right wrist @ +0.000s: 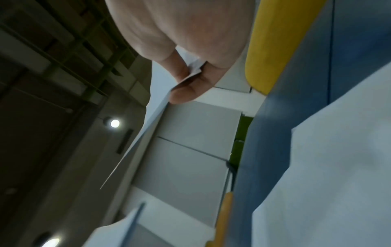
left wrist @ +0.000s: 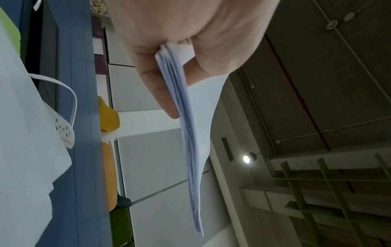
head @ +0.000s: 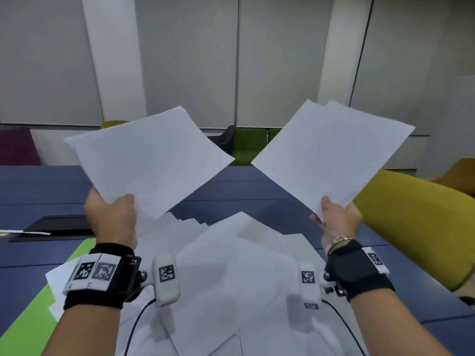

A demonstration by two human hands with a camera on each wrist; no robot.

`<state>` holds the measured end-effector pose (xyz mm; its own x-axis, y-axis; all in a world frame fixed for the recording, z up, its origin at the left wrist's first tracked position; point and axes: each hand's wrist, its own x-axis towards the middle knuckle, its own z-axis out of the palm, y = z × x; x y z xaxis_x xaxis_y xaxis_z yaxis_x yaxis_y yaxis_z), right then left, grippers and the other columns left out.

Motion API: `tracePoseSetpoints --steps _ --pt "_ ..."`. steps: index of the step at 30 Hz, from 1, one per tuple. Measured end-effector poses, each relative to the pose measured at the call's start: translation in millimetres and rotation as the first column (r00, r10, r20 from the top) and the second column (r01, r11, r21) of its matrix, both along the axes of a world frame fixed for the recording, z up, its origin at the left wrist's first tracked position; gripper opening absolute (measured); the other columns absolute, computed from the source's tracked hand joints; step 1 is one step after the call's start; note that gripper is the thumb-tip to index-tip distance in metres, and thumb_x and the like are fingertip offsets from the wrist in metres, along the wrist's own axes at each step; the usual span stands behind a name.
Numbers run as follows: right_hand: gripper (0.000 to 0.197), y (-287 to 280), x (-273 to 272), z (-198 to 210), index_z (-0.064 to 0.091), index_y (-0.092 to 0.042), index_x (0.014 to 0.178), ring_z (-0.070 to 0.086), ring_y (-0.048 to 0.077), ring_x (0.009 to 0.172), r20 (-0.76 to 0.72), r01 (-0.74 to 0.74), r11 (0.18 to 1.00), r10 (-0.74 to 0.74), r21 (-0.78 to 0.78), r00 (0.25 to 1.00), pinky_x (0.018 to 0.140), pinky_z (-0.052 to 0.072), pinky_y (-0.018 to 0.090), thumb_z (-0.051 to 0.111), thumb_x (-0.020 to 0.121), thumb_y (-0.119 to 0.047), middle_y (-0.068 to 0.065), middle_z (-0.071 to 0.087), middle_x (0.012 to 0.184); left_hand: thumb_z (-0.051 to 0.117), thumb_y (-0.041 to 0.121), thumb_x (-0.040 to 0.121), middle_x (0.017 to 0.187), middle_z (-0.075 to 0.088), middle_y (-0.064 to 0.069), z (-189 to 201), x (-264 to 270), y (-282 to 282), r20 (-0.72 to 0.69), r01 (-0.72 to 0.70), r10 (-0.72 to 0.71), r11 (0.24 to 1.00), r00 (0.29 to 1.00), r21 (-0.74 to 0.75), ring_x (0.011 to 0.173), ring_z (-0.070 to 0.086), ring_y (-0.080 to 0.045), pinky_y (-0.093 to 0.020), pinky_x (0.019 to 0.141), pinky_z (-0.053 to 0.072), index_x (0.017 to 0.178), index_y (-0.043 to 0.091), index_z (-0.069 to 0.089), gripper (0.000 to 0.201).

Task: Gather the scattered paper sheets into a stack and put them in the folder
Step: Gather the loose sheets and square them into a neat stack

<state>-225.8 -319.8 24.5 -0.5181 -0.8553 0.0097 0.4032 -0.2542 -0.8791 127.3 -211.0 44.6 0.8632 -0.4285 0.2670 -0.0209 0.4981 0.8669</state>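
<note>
Both hands are raised above the dark blue desk [head: 257, 186], each pinching a batch of white paper sheets by a near corner. At the left hand [head: 111, 217] the thumb lies on top and the fingers underneath, clamped on a bundle of white sheets [head: 149, 160]; the left wrist view shows the bundle's edge [left wrist: 186, 133] as many layered leaves, so it is the thicker batch. Over at the right hand [head: 336, 222], a thinner batch of white sheets [head: 334, 150] is pinched the same way, with a second sheet's corner peeking out behind the top one; the right wrist view shows only a slim edge [right wrist: 148, 123] between thumb and fingers.

Holding by one corner keeps the sheets fanned flat and clear of the desk, probably so the two batches can be brought together and squared.

Below, many loose white sheets [head: 231, 265] lie overlapped on the desk, so gathering looks only partly done. A flat lime-green folder [head: 38, 312] lies at the desk's near left, partly under stray sheets, with nothing visibly filed in it. An olive-yellow upholstered chair [head: 411, 222] stands just beside the desk on the right.
</note>
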Motion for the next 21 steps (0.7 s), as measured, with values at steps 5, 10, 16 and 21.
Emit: tracePoseSetpoints --steps 5,10,16,21 --pt "0.018 36 45 12 0.065 -0.015 0.096 0.067 0.016 0.077 -0.062 -0.256 0.962 0.251 -0.095 0.966 0.052 0.057 0.031 0.065 0.089 0.001 -0.002 0.070 0.094 0.058 -0.012 0.086 0.103 0.071 -0.005 -7 -9 -6 0.049 0.080 -0.083 0.995 0.995 0.058 0.085 0.066 -0.019 -0.027 0.080 0.050 0.105 0.018 0.064 0.037" --pt "0.017 38 47 23 0.068 -0.012 0.086 0.057 0.021 0.073 -0.478 -0.379 0.922 0.368 0.078 0.798 0.057 0.059 0.054 0.055 0.085 0.000 -0.001 0.066 0.082 0.054 -0.018 0.088 0.104 0.073 -0.003 -6 -12 -2 0.100 0.336 -0.361 0.920 0.927 0.201 0.097 0.068 -0.023 -0.030 0.082 0.052 0.109 0.015 0.068 0.041" --pt "0.009 19 -12 35 0.058 0.007 0.077 0.054 0.024 0.066 -0.757 -0.348 0.905 0.402 0.243 0.516 0.061 0.040 0.029 0.056 0.082 0.001 0.008 0.060 0.072 0.052 -0.020 0.090 0.115 0.074 -0.014 -1 -9 8 0.073 0.494 -0.540 0.809 0.838 0.319 0.106 0.069 -0.029 -0.036 0.091 0.055 0.121 0.002 0.066 0.040" --pt "0.006 12 -42 35 0.064 0.000 0.073 0.056 0.022 0.063 -0.766 -0.376 0.839 0.526 0.394 0.370 0.060 0.041 0.030 0.066 0.079 0.001 0.009 0.063 0.069 0.053 -0.027 0.083 0.094 0.075 -0.015 5 -22 16 0.106 0.583 -0.683 0.685 0.723 0.437 0.083 0.070 -0.028 -0.028 0.068 0.061 0.103 -0.005 0.068 0.033"
